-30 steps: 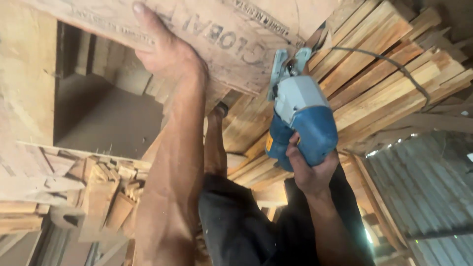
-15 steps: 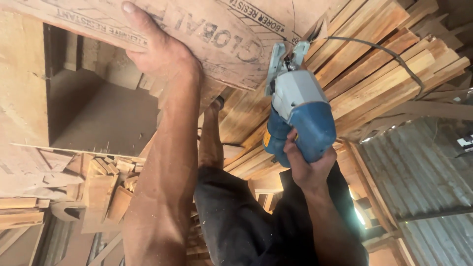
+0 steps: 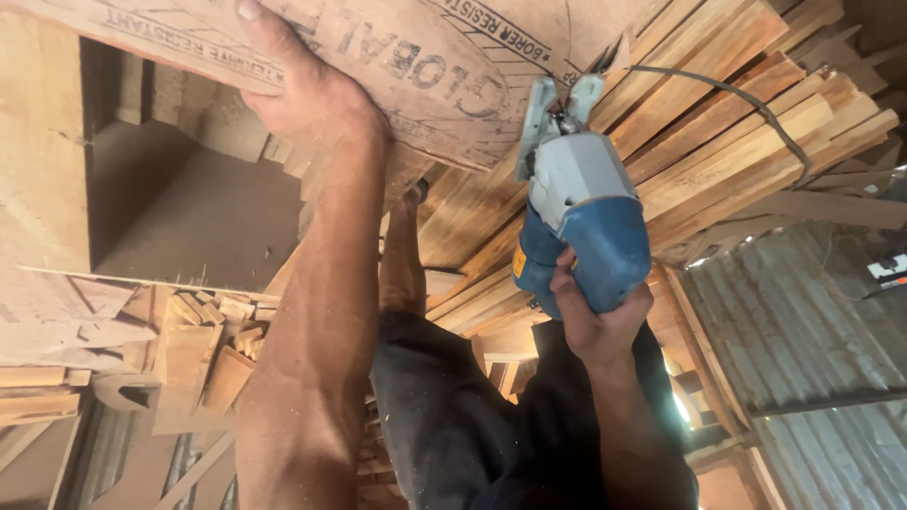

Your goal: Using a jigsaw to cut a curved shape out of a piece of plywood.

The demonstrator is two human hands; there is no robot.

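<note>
- While pressed flat, left hand point(image 3: 307, 90) pins brown printed plywood point(image 3: 416, 57) at its near edge.
- Right hand point(image 3: 590, 316) clamps blue-grey jigsaw point(image 3: 581, 203); blade end meets plywood edge, over stacked planks point(image 3: 746, 123).

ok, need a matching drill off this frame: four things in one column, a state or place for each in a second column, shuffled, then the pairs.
Things:
1. left hand
2. right hand
3. power saw
4. stacked planks

States or places:
A. grey and blue body, nose against the board's edge
B. piled behind the saw, a strap around them
C. pressed flat on the plywood board
D. wrapped around the blue rear of the tool

Pairs: 1-C, 2-D, 3-A, 4-B
</note>
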